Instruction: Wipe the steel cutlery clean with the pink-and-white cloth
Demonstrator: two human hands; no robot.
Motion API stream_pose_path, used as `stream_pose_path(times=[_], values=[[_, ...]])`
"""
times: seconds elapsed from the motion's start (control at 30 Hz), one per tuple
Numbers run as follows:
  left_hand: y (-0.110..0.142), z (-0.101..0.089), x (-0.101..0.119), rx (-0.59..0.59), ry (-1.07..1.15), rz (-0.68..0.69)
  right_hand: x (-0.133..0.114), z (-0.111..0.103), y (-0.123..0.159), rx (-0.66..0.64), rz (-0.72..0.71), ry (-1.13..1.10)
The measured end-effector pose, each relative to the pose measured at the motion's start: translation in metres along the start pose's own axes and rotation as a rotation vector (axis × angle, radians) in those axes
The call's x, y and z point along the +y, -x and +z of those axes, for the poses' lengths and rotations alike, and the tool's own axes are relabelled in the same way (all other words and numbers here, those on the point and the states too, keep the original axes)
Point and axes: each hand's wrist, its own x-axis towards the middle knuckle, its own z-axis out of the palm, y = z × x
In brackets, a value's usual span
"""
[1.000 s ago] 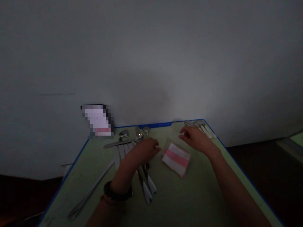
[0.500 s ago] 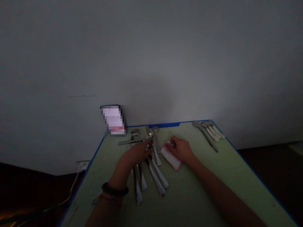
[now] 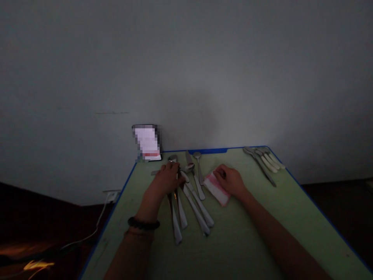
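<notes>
My left hand [image 3: 164,182] reaches over the spread of metal cutlery, fingers forward and thumb apart, covering part of it. Several long metal handles [image 3: 196,212] fan out toward me from beside it. A knife [image 3: 199,188], a small spoon [image 3: 197,156] and another spoon bowl [image 3: 173,158] lie near its fingertips. My right hand [image 3: 233,182] has its fingers closed on the top right edge of a pink-and-white cloth [image 3: 216,191], which rests folded on the table just right of the cutlery.
The pale green table [image 3: 247,241] has a blue edge. At its far right corner lie a long metal spoon [image 3: 264,169] and several white-handled spoons [image 3: 269,162]. A lit, blurred-out screen [image 3: 148,140] leans on the wall at back left. A white cable [image 3: 100,219] hangs at left.
My right hand has come from beside the far right spoons to the cloth and closed on it; the cloth is now folded narrower. My left hand has shifted farther over the cutlery. The view turned left.
</notes>
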Motion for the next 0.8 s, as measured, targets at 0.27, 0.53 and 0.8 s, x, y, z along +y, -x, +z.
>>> stream_pose_path(times=[0.27, 0.53, 0.8], values=[[-0.006, 0.001, 0.015, -0.099, 0.08, 0.095, 0.003, 0.001, -0.002, -0.025, 0.005, -0.014], [0.005, -0.022, 0.02, -0.121, 0.124, 0.186, 0.001, -0.013, 0.002, -0.136, -0.175, -0.102], [0.013, -0.04, 0.031, -0.093, 0.222, 0.25, -0.013, -0.005, 0.011, -0.111, -0.375, -0.045]])
